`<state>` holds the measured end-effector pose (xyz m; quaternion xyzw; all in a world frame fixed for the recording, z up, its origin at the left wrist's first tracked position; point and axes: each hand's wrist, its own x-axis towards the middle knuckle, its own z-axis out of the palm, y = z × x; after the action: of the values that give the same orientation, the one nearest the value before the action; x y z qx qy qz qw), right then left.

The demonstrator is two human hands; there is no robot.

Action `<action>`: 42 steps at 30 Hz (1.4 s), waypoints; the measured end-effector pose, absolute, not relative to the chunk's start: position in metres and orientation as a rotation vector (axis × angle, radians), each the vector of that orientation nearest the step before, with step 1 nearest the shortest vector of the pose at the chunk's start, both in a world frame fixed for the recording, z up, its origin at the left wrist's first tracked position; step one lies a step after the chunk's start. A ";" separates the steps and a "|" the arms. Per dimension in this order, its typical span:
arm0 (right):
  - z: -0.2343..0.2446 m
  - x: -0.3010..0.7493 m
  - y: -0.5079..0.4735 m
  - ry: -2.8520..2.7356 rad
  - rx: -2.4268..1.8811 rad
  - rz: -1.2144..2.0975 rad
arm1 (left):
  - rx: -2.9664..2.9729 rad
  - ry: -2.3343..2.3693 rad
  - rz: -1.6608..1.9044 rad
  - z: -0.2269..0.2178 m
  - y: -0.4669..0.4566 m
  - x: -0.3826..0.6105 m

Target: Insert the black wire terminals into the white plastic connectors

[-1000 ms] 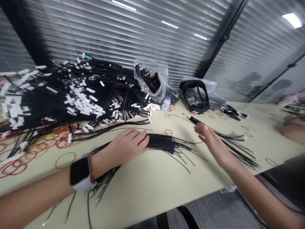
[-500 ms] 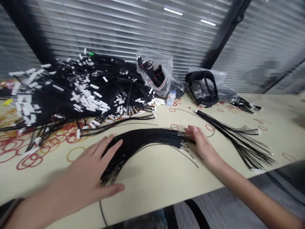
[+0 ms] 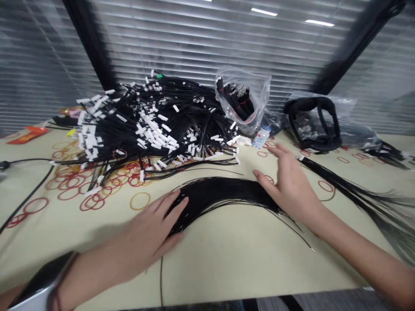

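Note:
A thick bundle of thin black wires lies in an arch across the table. Over its left end rests my left hand, fingers stretched out and thumb apart, hiding that end. My right hand is at the right end, its fingers spread and thumb extended above the wires; whether it touches them I cannot tell. A few stray wires with bare metal tips stick out below my right hand. Neither hand is closed around anything.
Behind the bundle is a big heap of black cables with white tags. A clear plastic bag of wire bundles, a small bottle and a black frame stand at the back. Rubber bands lie scattered left; more wires lie right.
The view has swung left, so things appear further right. My right hand has lifted its fingers and spread them over the bundle's right end. My left hand stays on the left end.

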<state>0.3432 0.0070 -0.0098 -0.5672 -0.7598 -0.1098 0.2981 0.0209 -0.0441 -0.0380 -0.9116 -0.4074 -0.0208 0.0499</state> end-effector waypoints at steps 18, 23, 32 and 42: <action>-0.015 0.212 0.089 -2.839 -1.038 -0.211 | -2.473 -1.820 -0.303 -0.024 0.036 -0.037; 0.004 0.217 0.048 -2.833 -0.854 0.180 | -2.519 -1.767 -0.453 -0.025 0.027 -0.027; 0.005 0.208 0.021 -3.029 -0.677 0.527 | -2.709 -1.637 -0.839 -0.022 0.016 -0.021; 0.003 0.208 0.031 -2.762 -0.889 0.704 | -3.078 -2.295 -1.306 -0.023 0.006 -0.014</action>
<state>0.2082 0.0314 0.0035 -0.2969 -0.9223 0.2349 0.0780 -0.0140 0.0060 -0.0228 -0.6811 -0.5079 -0.2889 -0.4413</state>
